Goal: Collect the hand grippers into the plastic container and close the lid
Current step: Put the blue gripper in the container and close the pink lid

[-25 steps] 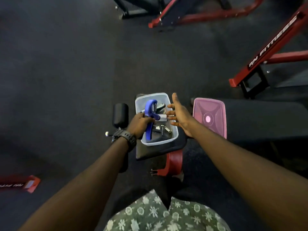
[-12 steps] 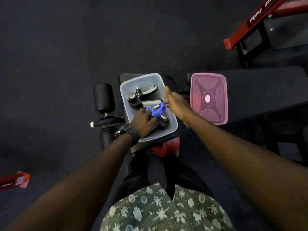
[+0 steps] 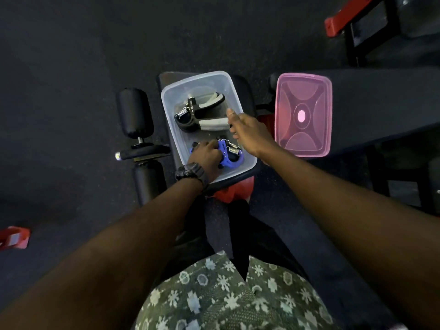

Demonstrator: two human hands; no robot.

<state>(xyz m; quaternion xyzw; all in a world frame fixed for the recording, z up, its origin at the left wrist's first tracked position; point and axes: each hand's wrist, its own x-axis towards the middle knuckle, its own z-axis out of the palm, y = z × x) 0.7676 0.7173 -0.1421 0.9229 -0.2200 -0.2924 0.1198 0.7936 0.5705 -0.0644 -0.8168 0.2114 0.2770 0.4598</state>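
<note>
A clear plastic container (image 3: 171,96) rests on a black bench pad in front of me. A black and grey hand gripper (image 3: 200,110) lies in its far half. The blue hand gripper (image 3: 229,154) lies in the near half, with my left hand (image 3: 204,156) closed over its handles inside the container. My right hand (image 3: 250,133) hovers at the container's right rim, fingers apart and holding nothing. The pink lid (image 3: 302,115) lies flat on the dark bench to the right, apart from the container.
Black foam roller pads (image 3: 134,113) and a metal bar stick out left of the container. A red and black gym frame (image 3: 342,25) stands at the far right. Dark rubber floor lies all around. My patterned shirt fills the bottom.
My left hand lowered the blue hand gripper from above the container down into its near half. My right hand drew in to the container's right rim.
</note>
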